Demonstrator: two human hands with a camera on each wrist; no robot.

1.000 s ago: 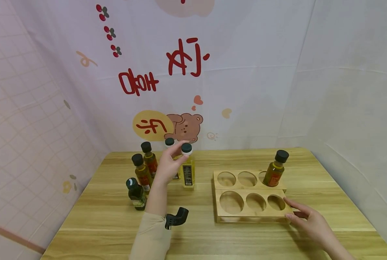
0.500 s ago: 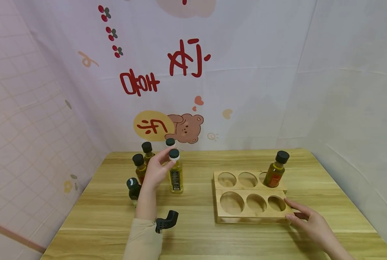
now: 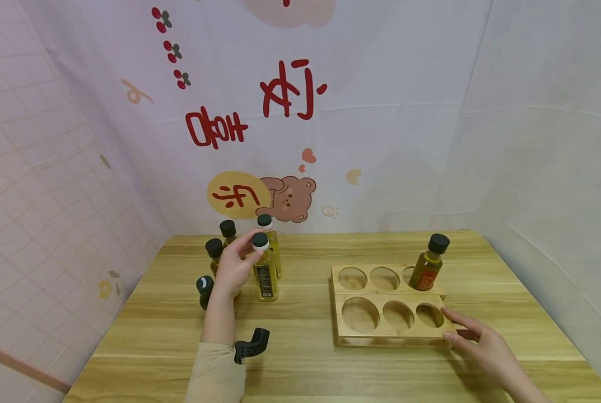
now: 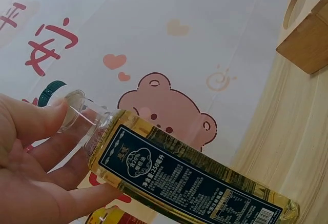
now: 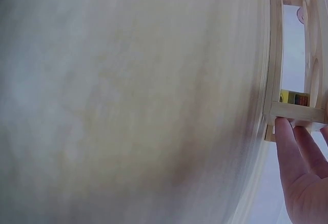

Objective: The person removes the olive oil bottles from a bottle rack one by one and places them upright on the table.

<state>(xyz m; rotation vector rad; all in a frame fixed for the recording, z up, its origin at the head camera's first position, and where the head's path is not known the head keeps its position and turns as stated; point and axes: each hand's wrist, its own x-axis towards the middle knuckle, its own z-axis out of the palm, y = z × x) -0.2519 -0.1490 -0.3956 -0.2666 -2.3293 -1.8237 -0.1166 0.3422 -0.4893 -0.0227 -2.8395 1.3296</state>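
My left hand [image 3: 232, 271] pinches a dark-capped bottle of yellow oil [image 3: 266, 277] round its white collar, thumb and fingers on either side. Close up in the left wrist view, the oil bottle [image 4: 200, 180] shows a black label, with my left thumb at its neck. Whether its base touches the table is unclear. At the right, my right hand [image 3: 484, 344] grips the near right corner of a two-tier wooden rack [image 3: 426, 331] with round holes. In the right wrist view, the fingers [image 5: 291, 149] press against the rack's end.
A black-capped oil bottle [image 3: 427, 271] stands in the rack's back right hole. Behind the held bottle stands another yellow oil bottle [image 3: 275, 252]. Partly hidden by my left hand are a dark green bottle [image 3: 205, 288] and two black-capped bottles [image 3: 214, 248]. A printed curtain [image 3: 391, 140] borders the table.
My left hand has carried the oil bottle leftward and slightly nearer, in front of the other bottles. The right hand and the rack have stayed in place.
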